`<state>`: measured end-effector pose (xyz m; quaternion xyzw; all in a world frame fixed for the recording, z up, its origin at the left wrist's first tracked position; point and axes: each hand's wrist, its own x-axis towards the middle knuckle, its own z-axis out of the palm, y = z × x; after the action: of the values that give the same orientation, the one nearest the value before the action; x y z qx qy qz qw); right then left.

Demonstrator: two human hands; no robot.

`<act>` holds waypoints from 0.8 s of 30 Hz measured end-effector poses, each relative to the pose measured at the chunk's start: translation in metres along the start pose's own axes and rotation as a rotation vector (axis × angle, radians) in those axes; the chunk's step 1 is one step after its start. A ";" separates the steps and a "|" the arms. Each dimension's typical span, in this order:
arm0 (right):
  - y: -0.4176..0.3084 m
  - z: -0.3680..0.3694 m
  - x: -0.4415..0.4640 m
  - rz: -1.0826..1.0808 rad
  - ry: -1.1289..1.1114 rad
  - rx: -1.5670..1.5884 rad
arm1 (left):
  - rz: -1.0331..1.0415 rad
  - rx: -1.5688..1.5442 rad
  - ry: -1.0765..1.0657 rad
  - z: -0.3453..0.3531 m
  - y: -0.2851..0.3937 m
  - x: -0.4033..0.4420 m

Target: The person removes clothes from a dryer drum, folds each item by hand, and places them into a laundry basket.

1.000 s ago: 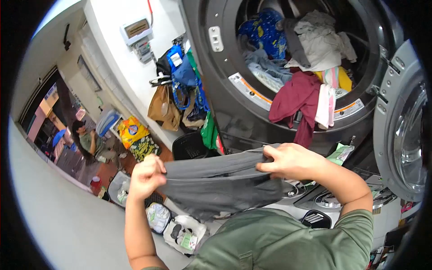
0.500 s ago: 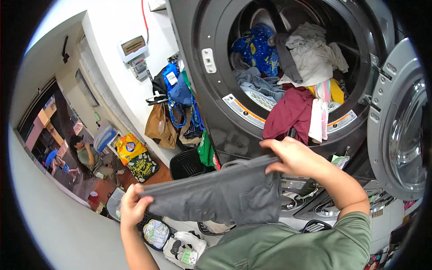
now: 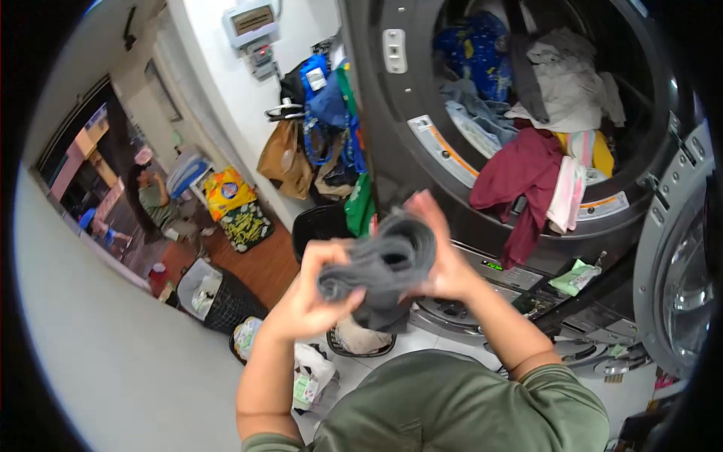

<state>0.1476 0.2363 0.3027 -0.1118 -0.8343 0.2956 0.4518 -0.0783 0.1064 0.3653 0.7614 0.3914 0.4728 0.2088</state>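
A dark grey garment (image 3: 380,264) is bunched between my two hands, its cloth curled into a loop and blurred by motion. My left hand (image 3: 305,297) grips its left end, thumb in front. On the other side, my right hand (image 3: 446,260) holds the right end, with its fingers smeared. Beyond my hands is the dark dryer (image 3: 384,143) with its drum uncovered. Light grey clothes (image 3: 561,83), a blue patterned cloth (image 3: 478,60) and jeans (image 3: 474,113) lie inside. A maroon garment (image 3: 520,177) and a pink-and-white cloth (image 3: 566,196) hang over the drum's lip.
The dryer's round door (image 3: 681,256) stands swung out at the right. Bags (image 3: 320,113) hang on the wall, above a black basket (image 3: 312,230). Another basket (image 3: 361,346) sits on the floor below my hands. A seated person (image 3: 158,200) is in the background at left.
The grey garment was stretched flat between my hands; now it is gathered into a loop. My hands have come closer together. The view has shifted, and the maroon garment hangs lower.
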 end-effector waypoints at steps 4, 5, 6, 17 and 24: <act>-0.009 0.045 -0.067 0.326 -0.366 0.399 | -0.147 -0.173 -0.118 -0.001 0.003 -0.049; -0.017 0.065 -0.080 0.359 -0.147 0.519 | -0.291 -0.333 0.062 0.005 -0.003 -0.058; -0.016 0.063 -0.088 0.382 -0.189 0.354 | -0.444 -0.492 0.250 0.013 -0.012 -0.064; 0.039 0.058 -0.143 1.487 -0.250 0.996 | -1.283 -0.722 0.528 0.117 -0.105 -0.143; 0.077 0.099 -0.204 1.277 0.150 1.306 | -1.216 -1.061 0.502 0.152 -0.113 -0.218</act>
<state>0.1758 0.1663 0.0758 -0.2930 -0.2494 0.8941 0.2290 -0.0429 0.0099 0.0948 0.0917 0.4937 0.5544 0.6636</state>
